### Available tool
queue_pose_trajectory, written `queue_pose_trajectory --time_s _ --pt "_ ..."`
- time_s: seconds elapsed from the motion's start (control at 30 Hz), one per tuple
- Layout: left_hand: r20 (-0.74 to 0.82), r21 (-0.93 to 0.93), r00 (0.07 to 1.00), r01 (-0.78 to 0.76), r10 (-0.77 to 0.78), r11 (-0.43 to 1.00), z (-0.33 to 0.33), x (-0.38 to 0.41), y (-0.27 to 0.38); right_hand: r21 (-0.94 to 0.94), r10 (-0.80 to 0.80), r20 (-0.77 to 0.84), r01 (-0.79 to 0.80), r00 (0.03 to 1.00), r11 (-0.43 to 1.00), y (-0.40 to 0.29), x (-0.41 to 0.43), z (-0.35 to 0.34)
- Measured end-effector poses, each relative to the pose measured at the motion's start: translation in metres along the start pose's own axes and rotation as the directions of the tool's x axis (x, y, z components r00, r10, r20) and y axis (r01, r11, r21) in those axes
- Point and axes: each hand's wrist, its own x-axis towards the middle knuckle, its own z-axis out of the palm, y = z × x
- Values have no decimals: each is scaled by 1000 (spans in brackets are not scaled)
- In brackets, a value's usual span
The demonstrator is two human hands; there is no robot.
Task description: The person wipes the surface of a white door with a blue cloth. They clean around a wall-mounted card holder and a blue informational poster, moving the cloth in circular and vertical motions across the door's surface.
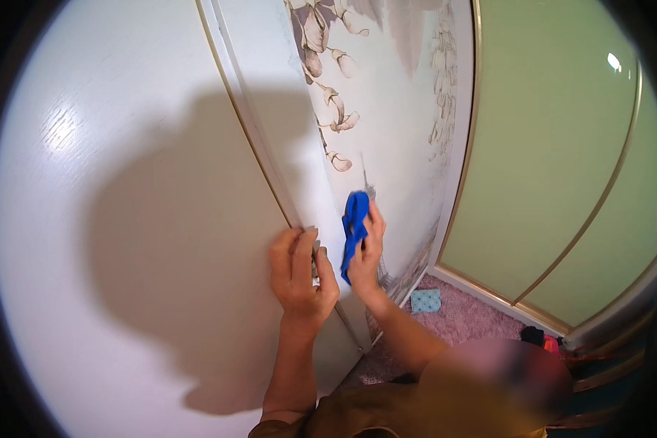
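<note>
My left hand [304, 282] is curled around the edge of a white door [159, 230], fingers on one side and thumb on the other. Between them a small metal fitting [315, 268] shows in part; the hand hides most of it. In my right hand [368, 257] is a folded bright blue cloth [355, 230]. It lies at the pale door frame [306, 180], where the frame meets the patterned wall. Whether the cloth presses on the frame cannot be told.
Flower-patterned wallpaper [383, 109] covers the wall beside the frame. Green sliding panels [542, 137] with gold-coloured trim stand to the right. On the pink carpet [471, 306] lie a light blue patterned item [425, 300] and a dark bundle [532, 335]. A blurred rounded shape [495, 383] covers the lower right.
</note>
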Motion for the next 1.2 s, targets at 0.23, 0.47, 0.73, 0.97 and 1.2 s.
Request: queue_pose_trajectory --time_s 0.23,0.47,0.73,0.97,1.2 --pt "-91 79 996 12 -5 997 15 -4 -1 -43 -63 -279 53 958 998 20 83 2" --pt "-162 276 986 7 40 961 33 -13 -1 -33 -637 84 641 767 767 42 57 10" --pt "-196 390 981 79 -2 917 44 -9 10 49 -658 86 657 748 753 50 156 5" --pt "-249 614 955 26 162 789 54 40 18 33 -722 157 728 673 685 4 192 21" --pt "-183 762 978 74 104 643 70 39 5 219 -811 391 812 436 542 24 154 -6"
